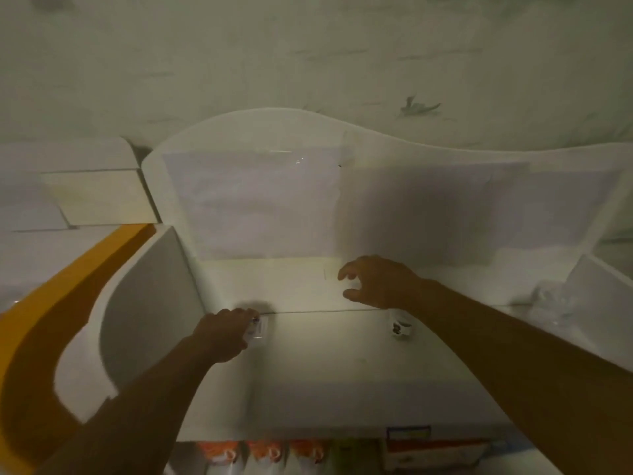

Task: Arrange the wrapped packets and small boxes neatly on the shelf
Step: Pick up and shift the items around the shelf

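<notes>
A white top shelf (329, 365) with a curved back panel fills the middle of the head view. My left hand (222, 334) grips a small pale packet (258, 330) at the left of the shelf, near the rear edge. A second small white packet with dark print (401, 328) stands on the shelf to the right. My right hand (375, 281) hovers above and behind that packet, its fingers loosely curled and holding nothing.
A curved white side panel (144, 303) with an orange strip (51, 303) bounds the left. Crumpled clear plastic (548, 299) lies at the right end. Below the shelf's front edge stand orange-and-white packets (267, 454) and a box (435, 450).
</notes>
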`<state>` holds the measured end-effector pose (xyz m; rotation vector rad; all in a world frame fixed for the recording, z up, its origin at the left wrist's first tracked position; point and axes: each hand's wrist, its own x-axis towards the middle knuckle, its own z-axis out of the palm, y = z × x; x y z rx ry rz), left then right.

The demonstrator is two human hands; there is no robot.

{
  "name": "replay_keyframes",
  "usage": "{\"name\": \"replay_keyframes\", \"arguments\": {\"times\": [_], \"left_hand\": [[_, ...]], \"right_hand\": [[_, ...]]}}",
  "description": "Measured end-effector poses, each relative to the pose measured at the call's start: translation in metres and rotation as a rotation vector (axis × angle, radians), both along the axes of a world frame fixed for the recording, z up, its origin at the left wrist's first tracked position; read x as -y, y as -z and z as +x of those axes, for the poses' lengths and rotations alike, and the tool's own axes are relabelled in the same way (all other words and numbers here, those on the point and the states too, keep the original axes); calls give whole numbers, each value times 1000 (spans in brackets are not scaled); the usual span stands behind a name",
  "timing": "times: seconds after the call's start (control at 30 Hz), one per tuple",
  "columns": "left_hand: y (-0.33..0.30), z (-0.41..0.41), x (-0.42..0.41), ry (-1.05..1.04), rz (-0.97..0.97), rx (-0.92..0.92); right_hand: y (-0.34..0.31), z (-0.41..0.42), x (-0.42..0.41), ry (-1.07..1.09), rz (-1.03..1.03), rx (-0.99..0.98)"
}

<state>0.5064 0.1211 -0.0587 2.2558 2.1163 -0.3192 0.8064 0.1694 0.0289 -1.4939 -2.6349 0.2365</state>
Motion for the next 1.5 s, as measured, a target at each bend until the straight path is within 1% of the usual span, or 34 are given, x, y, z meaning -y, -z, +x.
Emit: {"name": "replay_keyframes", "arguments": {"times": [0.13, 0.4, 0.5, 0.6, 0.7, 0.83, 0.93, 1.0, 1.1, 1.23, 1.33, 1.43, 1.5], "left_hand": [[8, -1, -4, 2, 1, 34], [12, -3, -12, 46, -9, 31], [5, 0, -10, 66, -16, -2], [-19, 3, -7, 87, 22, 23], [-60, 2, -1, 104, 109, 78], [-129, -8, 15, 139, 207, 82], [-174, -30, 25, 138, 265, 90], [-191, -45, 29, 127, 278, 89], [-198, -60, 34, 92, 277, 95], [-202, -95, 49, 136, 309, 117], [-207, -151, 72, 117, 326, 121], [-207, -225, 97, 83, 349, 127], [-203, -274, 114, 56, 331, 112]], "right_hand": [[6, -5, 2, 9, -27, 19], [1, 1, 4, 52, -30, 24], [-3, 3, 6, 57, -50, 47], [-15, 2, 7, 58, -55, 70], [-37, -6, 5, 59, -51, 49], [-68, -27, 9, -46, 2, 81], [-85, -43, 16, -75, 51, -3], [-91, -55, 22, -73, 56, -53], [-97, -79, 31, -81, 79, -38], [-110, -126, 45, -86, 108, -76], [-115, -176, 62, -90, 137, -94], [-119, -239, 82, -115, 167, -132], [-123, -284, 97, -140, 174, -135]]}}
